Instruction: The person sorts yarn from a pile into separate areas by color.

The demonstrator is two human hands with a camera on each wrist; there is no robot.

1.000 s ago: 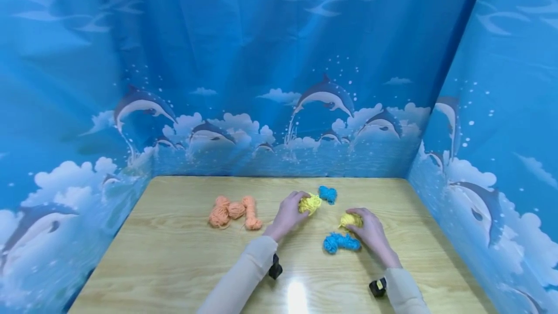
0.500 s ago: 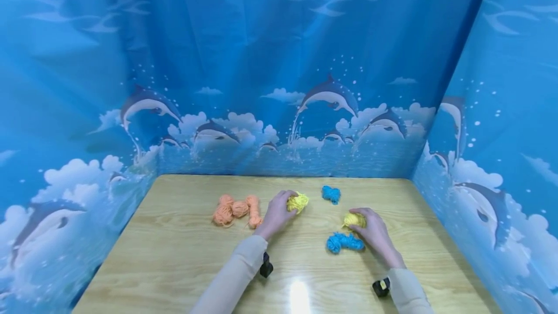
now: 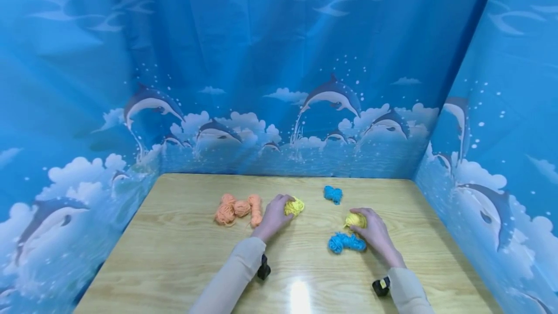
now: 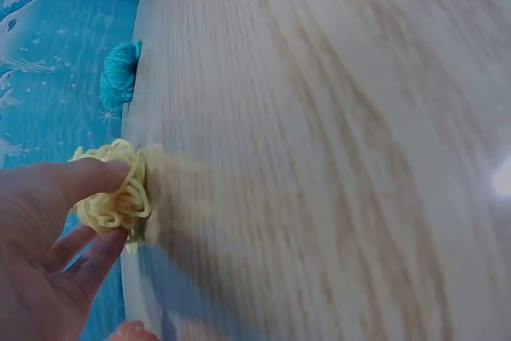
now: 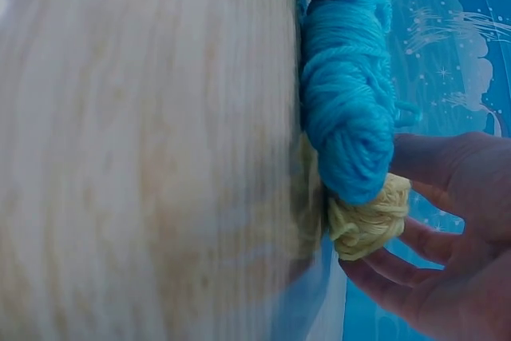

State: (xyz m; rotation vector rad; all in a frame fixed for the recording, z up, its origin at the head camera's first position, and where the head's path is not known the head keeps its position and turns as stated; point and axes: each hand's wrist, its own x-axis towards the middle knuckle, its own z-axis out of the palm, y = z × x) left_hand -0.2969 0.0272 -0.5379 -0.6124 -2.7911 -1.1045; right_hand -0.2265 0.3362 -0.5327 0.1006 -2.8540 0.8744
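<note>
My left hand grips a loose, pale yellow ball of yarn between thumb and fingers, at the middle of the table. The right hand has its thumb and fingers around a second yellow ball of yarn, further right on the table. Just in front of that one lies a long blue skein of yarn, which hides part of the yellow yarn in the right wrist view. Behind and between the hands sits a small blue bundle of yarn.
Several peach-orange yarn bundles are grouped left of the left hand, close to it. A wooden table carries everything. Blue dolphin-print curtains rise along its back and sides.
The left hand has carried its yellow yarn leftward, away from the small blue bundle and closer to the orange yarn. My right hand stays at its yellow ball. The head view has shifted slightly.
</note>
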